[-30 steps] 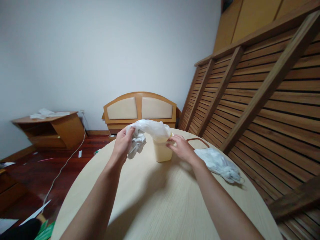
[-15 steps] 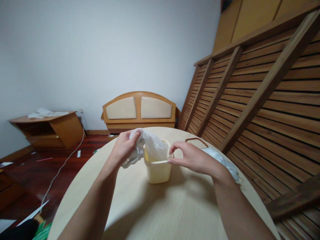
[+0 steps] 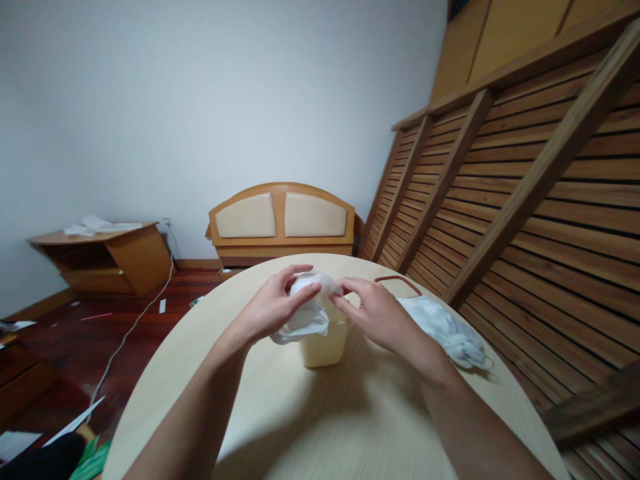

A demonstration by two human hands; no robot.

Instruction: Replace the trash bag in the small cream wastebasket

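1. Head view, the change: half a second earlier, we had our right hand [image 3: 370, 310] at the rim of the pale yellow container [image 3: 325, 350]; by this moment its fingertips had moved onto the white plastic bag [image 3: 305, 323]. The bag, which had draped into the container, was bunched above its mouth and hung over its near left side. We judged that both hands were now working the bag itself rather than one steadying the container.

2. Head view, the hands: we had our left hand [image 3: 267, 303] reaching in from the left, thumb and forefinger parted, with the bag between them; we could not tell how firmly it was held. Our right thumb and forefinger were brought close together, pinching the bag's right end, its wrist bent inward. Both forearms slanted in over the table [image 3: 175, 373] from the near edge.

3. Head view, the things about: our container stood upright on the table, just below the hands, its opening mostly hidden. Beyond our right hand lay another white bag [image 3: 440, 327] and a brown-edged piece [image 3: 413, 285].
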